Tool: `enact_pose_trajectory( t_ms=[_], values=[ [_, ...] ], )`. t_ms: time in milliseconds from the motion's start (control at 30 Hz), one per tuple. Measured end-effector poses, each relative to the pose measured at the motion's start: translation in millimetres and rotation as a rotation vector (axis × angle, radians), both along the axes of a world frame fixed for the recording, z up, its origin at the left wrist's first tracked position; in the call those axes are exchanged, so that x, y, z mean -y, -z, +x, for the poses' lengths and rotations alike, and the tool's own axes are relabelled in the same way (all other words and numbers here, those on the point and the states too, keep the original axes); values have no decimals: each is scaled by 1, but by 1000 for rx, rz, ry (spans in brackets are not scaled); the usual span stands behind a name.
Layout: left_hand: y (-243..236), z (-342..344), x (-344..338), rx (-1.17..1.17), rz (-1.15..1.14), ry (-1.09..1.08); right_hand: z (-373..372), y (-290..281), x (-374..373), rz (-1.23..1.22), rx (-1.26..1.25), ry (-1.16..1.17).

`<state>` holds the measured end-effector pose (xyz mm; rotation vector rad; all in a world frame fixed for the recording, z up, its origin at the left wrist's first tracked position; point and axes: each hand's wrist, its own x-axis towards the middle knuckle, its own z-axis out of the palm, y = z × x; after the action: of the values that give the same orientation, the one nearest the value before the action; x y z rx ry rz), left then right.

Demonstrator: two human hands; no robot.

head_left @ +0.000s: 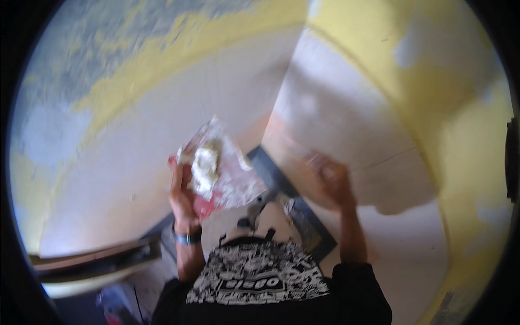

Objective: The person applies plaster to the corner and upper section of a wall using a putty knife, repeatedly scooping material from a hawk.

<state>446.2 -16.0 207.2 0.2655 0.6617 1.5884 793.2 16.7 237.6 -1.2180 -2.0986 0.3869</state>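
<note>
My left hand point(182, 203) holds a red board point(238, 179), roughly triangular in outline and smeared with white, in front of my body. On the board sits a thick lump of white putty point(205, 168), close to my fingers. Beside the right-hand wall point(374, 130), my right hand point(335, 181) is raised with its fingers bent. Motion blurs those fingers, and I cannot make out whether anything is in them.
Two walls meet in a corner ahead, whitish below and patchy yellow above. A dark skirting strip point(273, 170) runs along their foot. At the lower left a pale-edged piece of furniture point(97, 279) juts out, with blurred items point(116, 303) below it.
</note>
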Motion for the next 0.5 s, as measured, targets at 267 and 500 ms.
enact_pose_trajectory(
  t_ms=[267,500],
  values=[
    [-2,-1,9,117,53,240,-37,-81,-28,-477,-571,-196],
    [21,-3,2,140,28,318,-31,-51,-72,-559,-246,-399]
  ],
)
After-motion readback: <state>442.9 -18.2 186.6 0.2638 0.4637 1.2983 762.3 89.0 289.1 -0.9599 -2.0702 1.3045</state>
